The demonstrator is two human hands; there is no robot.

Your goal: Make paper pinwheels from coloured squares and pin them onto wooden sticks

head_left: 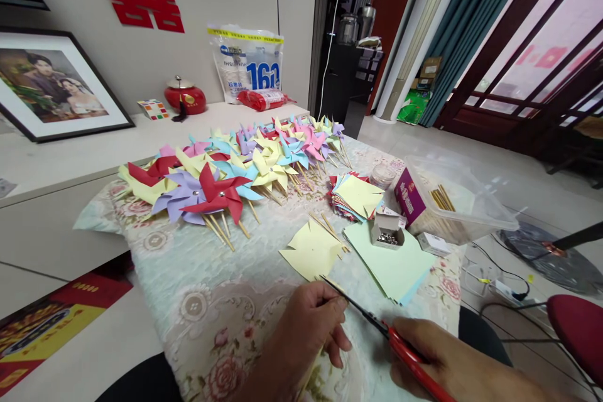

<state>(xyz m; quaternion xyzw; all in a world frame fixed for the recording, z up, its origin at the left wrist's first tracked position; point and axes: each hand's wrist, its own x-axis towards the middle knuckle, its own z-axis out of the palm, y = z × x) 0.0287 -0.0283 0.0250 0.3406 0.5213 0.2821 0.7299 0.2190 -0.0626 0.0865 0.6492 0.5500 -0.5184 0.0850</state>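
Observation:
My right hand (440,352) grips red-handled scissors (377,325) whose dark blades point up and left toward a yellow paper square (311,251) lying on the floral tablecloth (207,301). My left hand (308,326) rests on the cloth just below that yellow square, its fingers curled beside the blade tips and apparently pinching the paper's near edge. A stack of pale green squares (393,264) lies just right of the yellow one. A small open box of metal pins (387,231) sits on the green stack.
Many finished paper pinwheels (235,169) on wooden sticks cover the table's far half. A stack of mixed coloured squares (357,198), a clear plastic tub of sticks (452,204) and a red stool (579,326) stand to the right. A white sideboard (70,151) lies left.

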